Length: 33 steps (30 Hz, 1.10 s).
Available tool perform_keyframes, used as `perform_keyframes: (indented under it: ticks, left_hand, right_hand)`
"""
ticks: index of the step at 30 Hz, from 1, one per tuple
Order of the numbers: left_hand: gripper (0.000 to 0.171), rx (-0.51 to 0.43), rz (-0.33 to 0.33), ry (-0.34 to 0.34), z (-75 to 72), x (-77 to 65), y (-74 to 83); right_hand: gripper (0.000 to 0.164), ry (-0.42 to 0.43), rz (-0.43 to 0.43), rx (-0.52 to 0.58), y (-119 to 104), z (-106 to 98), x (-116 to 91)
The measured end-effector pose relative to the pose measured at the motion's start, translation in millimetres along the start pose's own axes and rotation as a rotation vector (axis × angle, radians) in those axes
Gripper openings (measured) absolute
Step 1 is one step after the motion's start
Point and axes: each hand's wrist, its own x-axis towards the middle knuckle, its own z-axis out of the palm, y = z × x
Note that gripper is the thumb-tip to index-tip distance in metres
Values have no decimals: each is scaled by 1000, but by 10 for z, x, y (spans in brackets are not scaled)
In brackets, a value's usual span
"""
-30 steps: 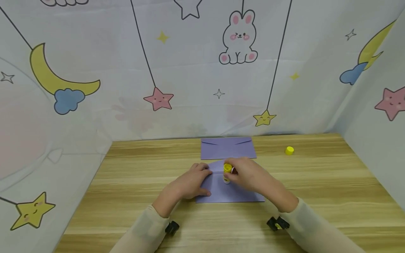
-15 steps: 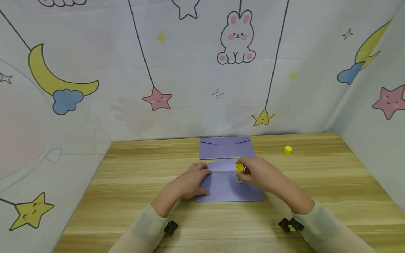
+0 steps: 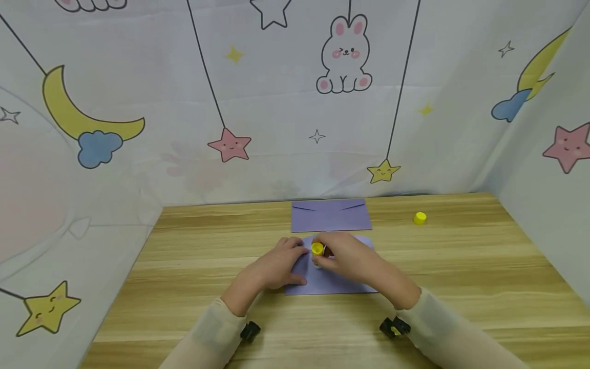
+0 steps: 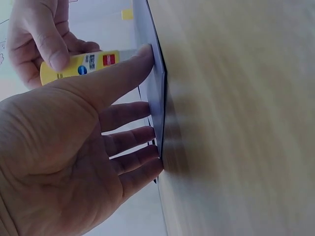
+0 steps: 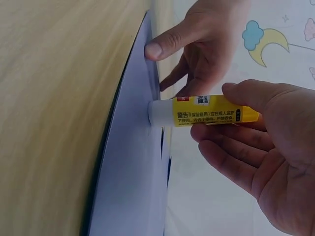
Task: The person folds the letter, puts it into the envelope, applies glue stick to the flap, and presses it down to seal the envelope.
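Observation:
A purple envelope [image 3: 338,282] lies on the wooden table with its flap spread toward the back. My left hand [image 3: 278,264] rests on its left end, fingers extended, thumb and fingertips pressing the paper down. In my right hand [image 3: 350,259] I grip a yellow glue stick [image 5: 211,110] between thumb and fingers. The stick stands upright, its white end against the envelope close to my left hand. In the left wrist view the glue stick [image 4: 81,66] shows just past my left thumb.
A second purple envelope [image 3: 331,218] lies behind the first, near the table's back edge. The yellow cap [image 3: 420,218] sits at the back right on the wooden tabletop [image 3: 203,256]. A patterned white cloth [image 3: 267,179] hangs behind the table.
My right hand with the glue stick went right along the envelope, then came back left, farther than where it began. My left hand stays in place.

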Motion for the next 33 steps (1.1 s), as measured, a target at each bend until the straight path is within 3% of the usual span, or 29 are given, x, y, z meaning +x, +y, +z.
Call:
perform_keyframes:
  ticks: [8, 18, 23, 29, 33]
  left_hand:
    - [70, 2, -2, 3, 3, 21, 9]
    - [70, 4, -15, 0, -17, 13, 23]
    - [64, -25, 9, 17, -18, 17, 21]
    - [58, -21, 31, 45, -12, 27, 21]
    - [60, -22, 35, 70, -32, 25, 37]
  right_hand:
    - [22, -6, 71, -3, 27, -56, 3]
    - [12, 2, 150, -25, 224, -331, -261]
    - [15, 55, 160, -10, 290, -469, -391]
    - [17, 172, 156, 92, 315, -645, -453]
    - [21, 223, 201, 238, 348, -714, -459]
